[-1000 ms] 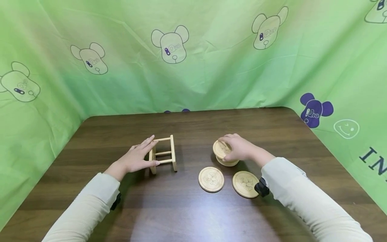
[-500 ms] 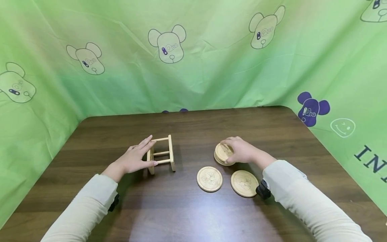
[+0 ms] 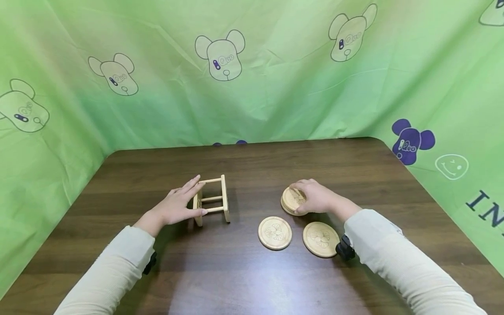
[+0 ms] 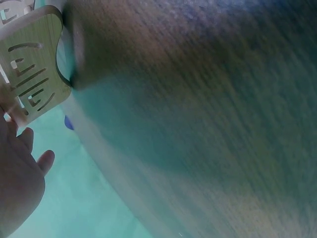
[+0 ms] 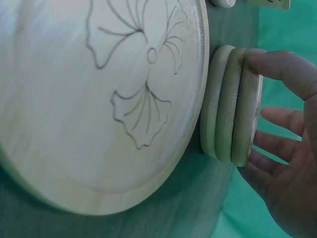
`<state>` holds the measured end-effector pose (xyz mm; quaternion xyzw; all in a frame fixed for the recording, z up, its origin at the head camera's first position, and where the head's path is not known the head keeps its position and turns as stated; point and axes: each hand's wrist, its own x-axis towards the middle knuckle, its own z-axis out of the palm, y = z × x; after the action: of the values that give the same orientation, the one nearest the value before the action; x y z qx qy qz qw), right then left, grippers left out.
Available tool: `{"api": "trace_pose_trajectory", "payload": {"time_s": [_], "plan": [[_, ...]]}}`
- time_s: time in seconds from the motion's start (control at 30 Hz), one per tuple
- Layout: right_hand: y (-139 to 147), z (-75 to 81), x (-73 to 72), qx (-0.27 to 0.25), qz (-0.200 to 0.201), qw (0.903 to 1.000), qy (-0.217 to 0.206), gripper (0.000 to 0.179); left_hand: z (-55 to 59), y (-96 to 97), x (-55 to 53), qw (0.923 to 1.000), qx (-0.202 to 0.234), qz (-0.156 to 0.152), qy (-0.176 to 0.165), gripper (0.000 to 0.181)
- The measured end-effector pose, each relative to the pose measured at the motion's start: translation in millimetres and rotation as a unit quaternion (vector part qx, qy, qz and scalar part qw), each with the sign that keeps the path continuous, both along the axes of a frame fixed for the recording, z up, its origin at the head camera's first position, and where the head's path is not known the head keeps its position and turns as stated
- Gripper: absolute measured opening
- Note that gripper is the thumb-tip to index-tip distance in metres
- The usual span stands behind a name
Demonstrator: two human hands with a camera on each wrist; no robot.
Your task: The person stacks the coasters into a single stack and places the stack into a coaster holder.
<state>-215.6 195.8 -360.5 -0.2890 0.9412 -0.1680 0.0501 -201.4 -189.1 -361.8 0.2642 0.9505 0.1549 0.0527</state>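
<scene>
Pinching the top of three stacked wooden coasters, the right hand is nearest them. Well to their left, I see the left hand grip one end of a coaster rack, rods pointing towards them

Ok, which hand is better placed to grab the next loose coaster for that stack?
Likely the right hand: it touches the stack, just beyond both loose coasters, while the left hand is on the rack, farther left.
</scene>
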Motion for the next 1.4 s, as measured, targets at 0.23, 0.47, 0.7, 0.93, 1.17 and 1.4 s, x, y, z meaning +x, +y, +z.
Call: {"api": "trace_pose_trajectory", "payload": {"time_s": [0.23,0.47,0.7,0.93,1.17,1.4], "plan": [[2,-0.7,1.2,-0.014,-0.003,0.9999,-0.005,0.067,-1.5,0.1,-0.9,0.9999,0.003,-0.005,0.01,0.081],[9,-5.4,4.6,-0.032,-0.015,0.9992,-0.017,0.078,-1.7,0.2,-1.4,1.0,-0.002,-0.001,0.0,0.081],[23,-3.8,13.6,-0.044,-0.021,0.998,-0.04,0.082,-1.0,0.5,-1.3,1.0,-0.002,-0.001,-0.003,0.081],[31,-1.5,26.4,-0.054,-0.006,0.9984,-0.016,0.078,0.7,0.1,0.0,0.9999,-0.003,0.001,-0.01,0.081],[34,1.9,42.6,-0.054,0.0,0.9985,-0.007,0.077,0.8,0.9,-0.1,1.0,-0.001,0.001,-0.01,0.082],[36,2.8,59.6,-0.058,0.01,0.9983,0.001,0.074,-0.3,0.1,0.1,0.9999,-0.002,0.002,-0.01,0.082]]}}
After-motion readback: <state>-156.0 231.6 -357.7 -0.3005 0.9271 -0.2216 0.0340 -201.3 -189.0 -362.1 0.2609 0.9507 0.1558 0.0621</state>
